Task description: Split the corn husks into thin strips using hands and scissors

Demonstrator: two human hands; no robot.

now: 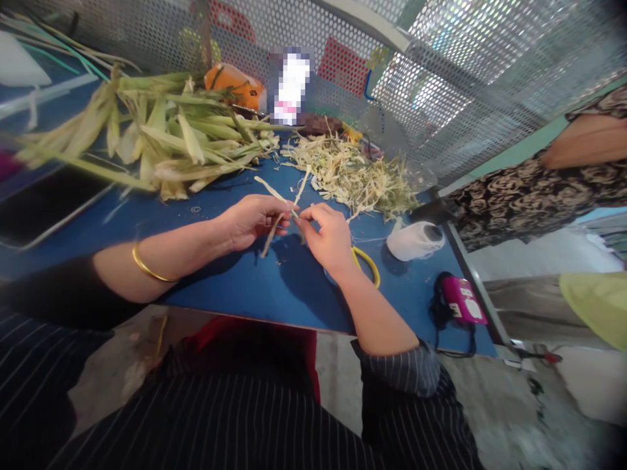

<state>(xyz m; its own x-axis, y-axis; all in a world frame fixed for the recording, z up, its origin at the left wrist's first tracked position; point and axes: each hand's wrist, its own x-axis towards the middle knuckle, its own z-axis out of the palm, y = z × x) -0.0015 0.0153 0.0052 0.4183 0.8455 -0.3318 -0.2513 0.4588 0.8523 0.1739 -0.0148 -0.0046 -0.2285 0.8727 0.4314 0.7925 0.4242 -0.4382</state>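
Observation:
Thin pale strips of corn husk cross one another between my two hands, above the blue table. My left hand pinches them where they meet, and one strip hangs down below its fingers. From the other side my right hand grips the same crossing with bent fingers, its fingertips nearly touching those of the left. Partly hidden behind my right wrist lies a pair of scissors with a yellow handle. A fine thread runs near my right hand toward a white spool of thread lying on its side.
A heap of long green husks covers the back left, beside a dark tablet-like slab. Shredded husk is piled at the back. A magenta box with a black cord sits at the right edge; another person's arm shows beyond. Perforated metal stands behind.

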